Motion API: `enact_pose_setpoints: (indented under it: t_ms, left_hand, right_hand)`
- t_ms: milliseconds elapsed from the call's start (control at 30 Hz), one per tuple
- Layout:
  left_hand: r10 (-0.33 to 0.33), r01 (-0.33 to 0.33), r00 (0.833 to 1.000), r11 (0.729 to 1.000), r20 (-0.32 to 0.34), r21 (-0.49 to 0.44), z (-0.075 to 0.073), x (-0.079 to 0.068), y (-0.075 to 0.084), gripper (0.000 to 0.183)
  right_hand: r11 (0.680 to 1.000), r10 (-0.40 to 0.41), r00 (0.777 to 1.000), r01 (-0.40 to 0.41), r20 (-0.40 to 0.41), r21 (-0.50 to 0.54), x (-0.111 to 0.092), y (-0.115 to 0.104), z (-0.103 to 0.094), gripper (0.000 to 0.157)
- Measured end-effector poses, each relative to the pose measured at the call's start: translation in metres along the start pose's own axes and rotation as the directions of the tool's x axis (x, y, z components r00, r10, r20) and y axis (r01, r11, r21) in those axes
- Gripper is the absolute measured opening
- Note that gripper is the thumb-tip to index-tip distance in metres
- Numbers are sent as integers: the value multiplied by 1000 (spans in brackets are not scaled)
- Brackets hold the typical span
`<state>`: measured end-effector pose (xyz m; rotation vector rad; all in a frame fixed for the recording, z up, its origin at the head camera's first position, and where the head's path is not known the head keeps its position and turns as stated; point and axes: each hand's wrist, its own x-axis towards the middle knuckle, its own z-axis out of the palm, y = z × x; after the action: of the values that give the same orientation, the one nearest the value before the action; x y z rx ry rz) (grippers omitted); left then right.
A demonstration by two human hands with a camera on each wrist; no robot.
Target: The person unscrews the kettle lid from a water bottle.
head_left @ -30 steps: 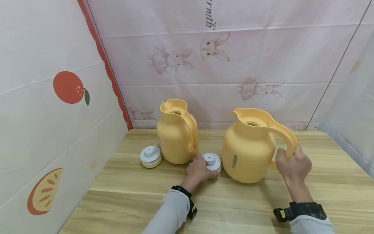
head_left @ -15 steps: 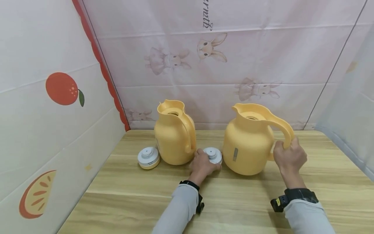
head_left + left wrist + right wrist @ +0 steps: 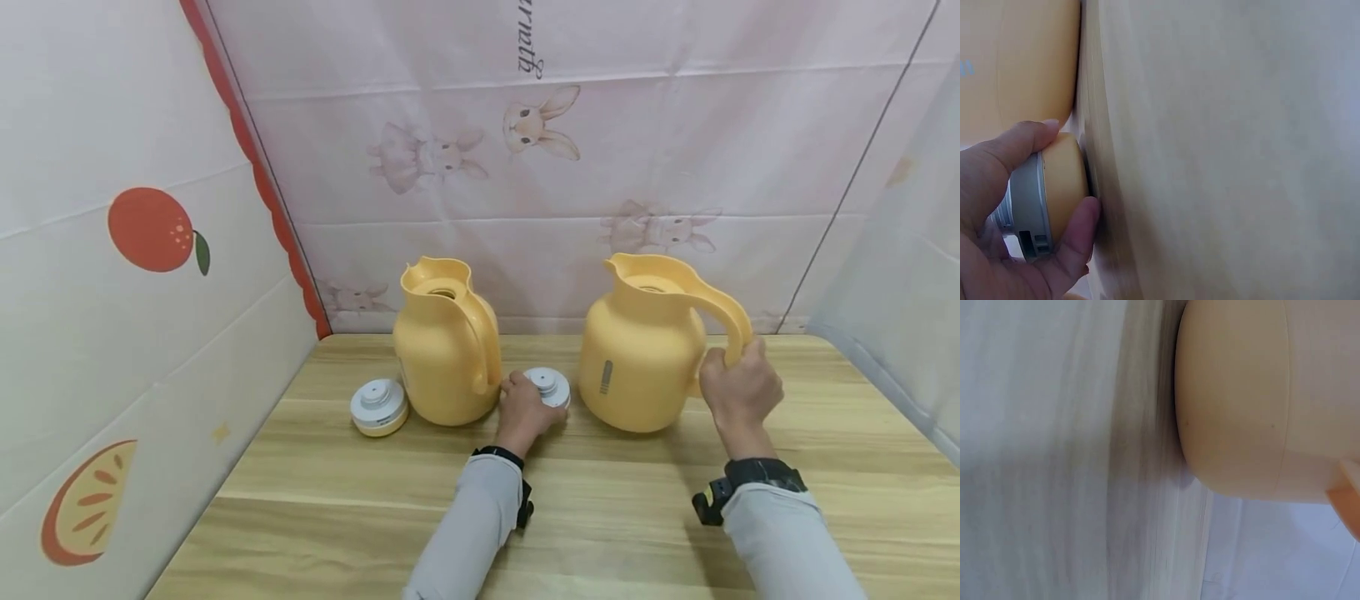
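Two yellow jugs with open tops stand upright on the wooden table. My right hand (image 3: 742, 385) grips the handle (image 3: 729, 321) of the right jug (image 3: 637, 358); in the right wrist view that jug's lower body (image 3: 1241, 406) fills the upper right and the hand is out of sight. My left hand (image 3: 523, 412) holds a round lid (image 3: 553, 387), grey-white on top with a yellow base, between the two jugs. In the left wrist view, thumb and fingers pinch the sides of the lid (image 3: 1063, 194), its yellow base down against the table. The left jug (image 3: 442, 358) stands just left of this hand.
A second lid (image 3: 378, 407) lies left of the left jug, yellow side down. The wooden table (image 3: 337, 517) meets a printed back wall (image 3: 465, 192), a left wall (image 3: 187, 367) with fruit pictures and a pale right wall (image 3: 892, 275).
My right hand has moved the right jug back, away from me. My left hand and its lid have shifted back too. The left jug and second lid stay put; the view shifts slightly.
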<state>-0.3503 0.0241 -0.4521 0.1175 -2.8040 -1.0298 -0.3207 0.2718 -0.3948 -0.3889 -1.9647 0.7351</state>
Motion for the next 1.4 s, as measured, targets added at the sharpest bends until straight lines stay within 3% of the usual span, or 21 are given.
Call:
enact_pose_setpoints:
  t_ms: [400,900,1067,1200,1400]
  left_hand:
    - [32,-32,999,999,1,29,1,17,2,82]
    - [4,-5,999,1000,34,20,-2,16,4,88]
    - [-18,18,997,1000,69,6,-7,13,1,100]
    - [-28,29,996,1000,88,-9,-12,11,0,99]
    - [5,-2,996,1000,87,-29,-16,4,-1,100]
  right_hand:
    - [999,36,997,-35,67,-16,9,2,7,12]
    - [996,85,986,-84,143,-14,11,4,3,22]
    - [994,106,972,-104,209,-18,11,6,-1,25]
    - [992,124,953,-122,276,-23,12,8,-5,32]
    - [993,113,936,-112,334,-24,13,8,-11,30]
